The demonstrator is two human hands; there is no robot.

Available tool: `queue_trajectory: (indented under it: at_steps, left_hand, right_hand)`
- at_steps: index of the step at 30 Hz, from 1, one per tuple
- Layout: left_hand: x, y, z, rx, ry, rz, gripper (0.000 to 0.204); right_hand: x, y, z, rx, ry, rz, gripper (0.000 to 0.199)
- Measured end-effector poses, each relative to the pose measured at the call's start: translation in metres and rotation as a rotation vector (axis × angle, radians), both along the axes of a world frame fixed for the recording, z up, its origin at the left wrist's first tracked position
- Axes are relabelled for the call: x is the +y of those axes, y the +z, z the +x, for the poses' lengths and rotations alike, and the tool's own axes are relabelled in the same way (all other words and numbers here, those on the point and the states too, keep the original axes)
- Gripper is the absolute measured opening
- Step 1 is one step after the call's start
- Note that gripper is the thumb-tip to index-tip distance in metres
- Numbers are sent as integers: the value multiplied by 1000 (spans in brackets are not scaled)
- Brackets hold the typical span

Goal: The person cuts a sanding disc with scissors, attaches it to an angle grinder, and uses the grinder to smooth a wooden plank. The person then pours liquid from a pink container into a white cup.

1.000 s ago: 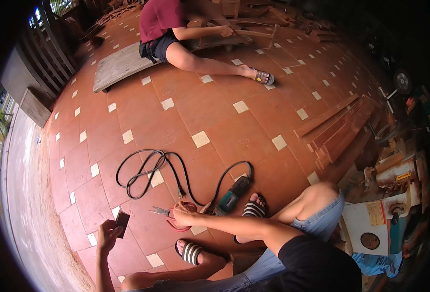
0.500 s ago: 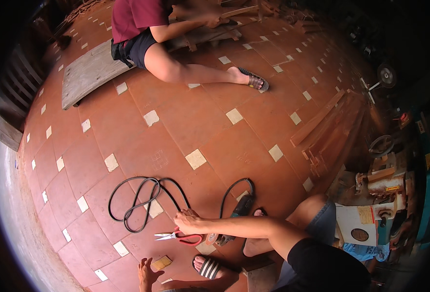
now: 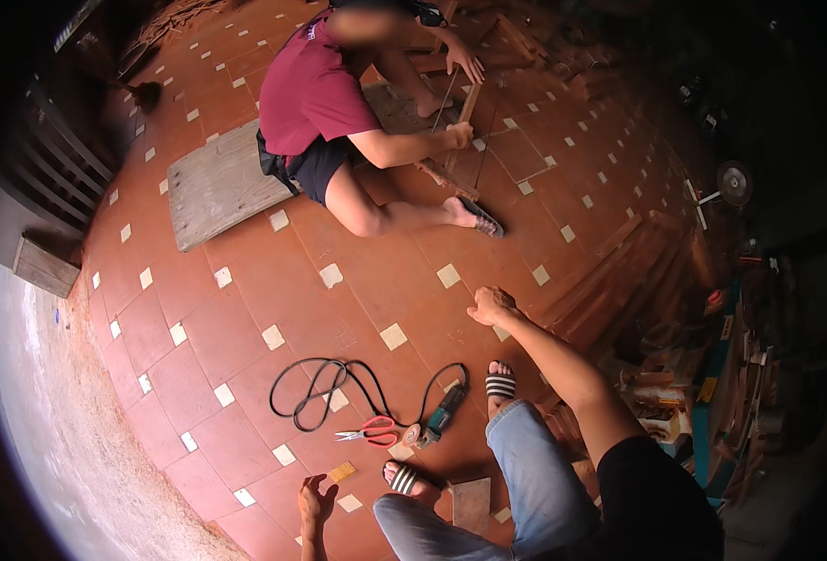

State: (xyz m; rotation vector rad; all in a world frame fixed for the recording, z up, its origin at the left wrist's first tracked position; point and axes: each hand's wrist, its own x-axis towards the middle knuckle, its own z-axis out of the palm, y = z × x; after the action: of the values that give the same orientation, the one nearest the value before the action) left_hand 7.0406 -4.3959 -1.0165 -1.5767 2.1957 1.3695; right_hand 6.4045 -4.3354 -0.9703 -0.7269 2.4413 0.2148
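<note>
My right hand [image 3: 491, 304] reaches out over the red floor tiles with its fingers curled and nothing in it. Low in the picture my left hand [image 3: 315, 498] hovers with fingers spread, holding nothing, beside a small tan piece [image 3: 341, 471] lying on the floor. Red-handled scissors [image 3: 370, 432] lie between the two hands. Right next to them an angle grinder [image 3: 438, 422] rests on the tiles, its black cable [image 3: 324, 393] looped to the left. My sandalled feet [image 3: 499, 383] stand by the grinder.
Another person in a maroon shirt [image 3: 315, 89] sits at the back working on a wooden frame [image 3: 460, 122]. A grey board [image 3: 217, 187] lies beside them. Wooden planks [image 3: 610, 276] and cluttered tools [image 3: 703, 374] line the right side. A small wooden block [image 3: 472, 503] lies between my legs.
My right hand has left the scissors and moved up and out to the right. My left hand has let go of the small piece, which now lies on the floor.
</note>
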Motion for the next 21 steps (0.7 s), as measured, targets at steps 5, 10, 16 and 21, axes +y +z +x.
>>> queue_trajectory:
  at_steps: [5,10,16,21]
  left_hand:
    - [-17,34,-37,-235,-81,162,47]
    - [-65,76,-136,-358,-45,254,50]
    - [-163,122,-363,-158,-3,276,44]
    - [-245,168,-602,131,-172,289,41]
  right_hand:
    - [-35,28,-122,209,-125,-392,39]
    - [-109,40,-234,398,-369,-627,45]
    - [-138,-9,-367,205,-367,-183,77]
    - [-90,-17,-408,159,-244,-306,53]
